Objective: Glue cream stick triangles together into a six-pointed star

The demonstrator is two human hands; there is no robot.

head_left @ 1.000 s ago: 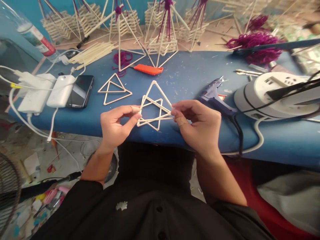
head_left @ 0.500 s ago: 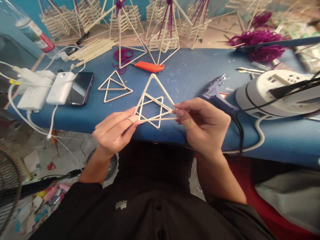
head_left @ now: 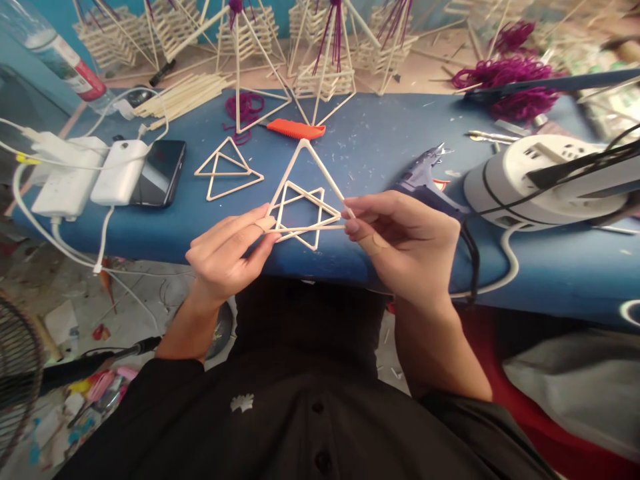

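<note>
Between my two hands is a triangle of thin wooden sticks (head_left: 287,179), its tip pointing away from me. My left hand (head_left: 227,253) pinches its left corner. My right hand (head_left: 407,243) grips the right corner between thumb and fingers. Below and behind it, a star of two crossed stick triangles (head_left: 319,212) lies on the blue table; its left and right points are partly behind the held triangle and my fingers. Farther left rests another pair of overlapping stick triangles (head_left: 212,181). An orange-handled cutter (head_left: 296,129) lies just beyond the triangle's tip.
To the right are a glue gun (head_left: 425,175) and a white round power strip (head_left: 505,183) with cables. On the left sit a phone (head_left: 163,172), white chargers (head_left: 120,172) and loose sticks (head_left: 185,97). Stick frames with purple yarn (head_left: 325,77) stand at the back.
The held triangle has tilted slightly, its bottom stick now higher and level across the star. The whole view has shifted a little. Both hands keep their grip.
</note>
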